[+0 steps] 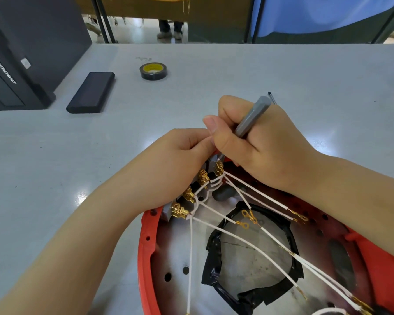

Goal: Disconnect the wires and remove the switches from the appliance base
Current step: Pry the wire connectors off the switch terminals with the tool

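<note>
A red round appliance base lies open at the table's near edge, with black tape around a hole in its middle. Along its far-left rim sits a row of grey switches with brass terminals. Several white wires run from the terminals across the base, some ending in loose ring lugs. My left hand grips the switch row at the rim from outside. My right hand holds a grey-handled screwdriver, its tip down at the farthest switch, next to my left thumb.
A roll of black tape with a yellow core and a flat black case lie on the grey table further back. A dark computer case stands at the far left. A thin dark rod shows behind my right hand.
</note>
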`<act>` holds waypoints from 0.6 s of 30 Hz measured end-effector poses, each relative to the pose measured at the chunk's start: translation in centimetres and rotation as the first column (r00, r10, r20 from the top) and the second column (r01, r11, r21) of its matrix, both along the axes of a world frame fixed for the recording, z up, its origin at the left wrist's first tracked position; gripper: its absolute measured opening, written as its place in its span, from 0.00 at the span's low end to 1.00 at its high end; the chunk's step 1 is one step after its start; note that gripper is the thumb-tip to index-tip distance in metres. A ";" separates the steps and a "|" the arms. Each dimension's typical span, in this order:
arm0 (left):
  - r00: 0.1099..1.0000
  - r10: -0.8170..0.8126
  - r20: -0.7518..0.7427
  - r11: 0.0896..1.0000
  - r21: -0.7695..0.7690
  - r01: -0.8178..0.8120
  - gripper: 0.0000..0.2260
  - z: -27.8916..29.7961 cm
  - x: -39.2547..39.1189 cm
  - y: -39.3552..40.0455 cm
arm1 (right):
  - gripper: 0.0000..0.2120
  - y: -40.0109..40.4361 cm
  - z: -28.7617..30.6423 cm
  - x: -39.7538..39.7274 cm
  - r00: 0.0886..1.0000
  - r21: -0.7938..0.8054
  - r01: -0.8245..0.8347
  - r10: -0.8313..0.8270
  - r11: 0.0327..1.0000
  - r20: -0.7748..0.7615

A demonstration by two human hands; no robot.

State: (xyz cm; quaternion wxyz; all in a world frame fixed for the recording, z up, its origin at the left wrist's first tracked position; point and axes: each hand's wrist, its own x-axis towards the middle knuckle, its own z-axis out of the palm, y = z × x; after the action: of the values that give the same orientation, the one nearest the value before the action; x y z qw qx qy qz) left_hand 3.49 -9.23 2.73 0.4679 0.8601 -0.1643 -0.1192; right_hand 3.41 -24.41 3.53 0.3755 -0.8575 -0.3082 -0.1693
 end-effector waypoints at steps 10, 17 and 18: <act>0.999 -0.042 -0.019 0.999 0.026 0.042 0.13 0.1 0.1 -0.1 | 0.21 0.4 0.4 1.6 0.965 0.063 0.014 0.003 0.998 -0.262; 0.999 -0.037 -0.009 0.999 0.033 0.037 0.14 0.3 0.0 -0.1 | 0.20 0.1 0.4 1.3 0.958 0.132 0.030 0.009 0.991 -0.288; 0.999 -0.038 -0.011 0.999 0.029 0.039 0.14 0.3 0.0 -0.1 | 0.20 0.1 0.4 1.2 0.966 0.138 0.037 0.001 0.990 -0.260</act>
State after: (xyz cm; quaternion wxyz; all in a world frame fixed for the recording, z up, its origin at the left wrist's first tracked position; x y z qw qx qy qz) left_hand 3.44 -9.36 3.04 0.4537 0.8630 -0.1766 -0.1352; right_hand 4.56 -24.32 3.89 0.4710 -0.8463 -0.2357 -0.0804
